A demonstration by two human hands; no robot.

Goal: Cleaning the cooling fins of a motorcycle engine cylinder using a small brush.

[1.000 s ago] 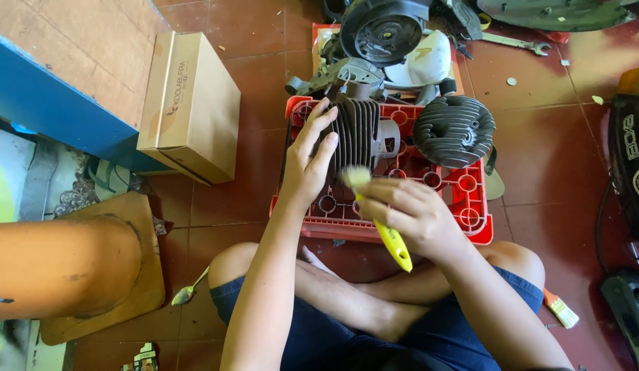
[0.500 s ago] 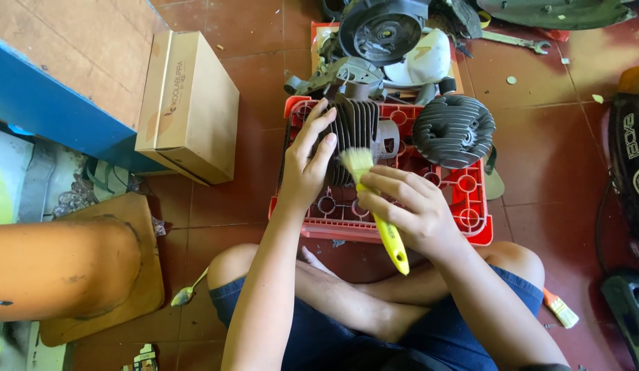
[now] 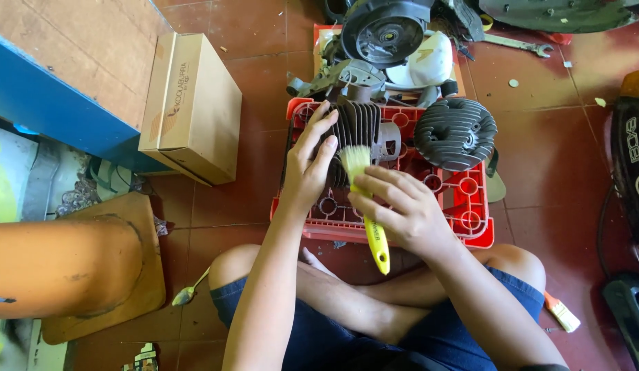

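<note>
The finned engine cylinder (image 3: 359,134) stands on my red plastic crate (image 3: 464,223), at twelve o'clock from my crossed legs. My left hand (image 3: 307,168) steadies it: fingers spread fairly wide and laid against the fins on the cylinder's nine-o'clock side, holding nothing else. My right hand (image 3: 402,209) is closed around the yellow handle of a paintbrush (image 3: 369,206), the pale bristles pressed to the cylinder at its six-o'clock face, the handle end pointing back toward me.

Compared with one second ago, the bristles have travelled upward from the crate's surface onto the fins; my left hand has kept its grip on the cylinder.

At three o'clock from the cylinder, on the same crate, lies the round finned cylinder head (image 3: 455,132). At twelve o'clock sits a black fan housing (image 3: 388,31) among other engine parts. A cardboard box (image 3: 196,110) rests on the tiled floor at nine o'clock. A second, small brush (image 3: 561,312) lies at four o'clock, and a wrench (image 3: 515,45) at one o'clock.
</note>
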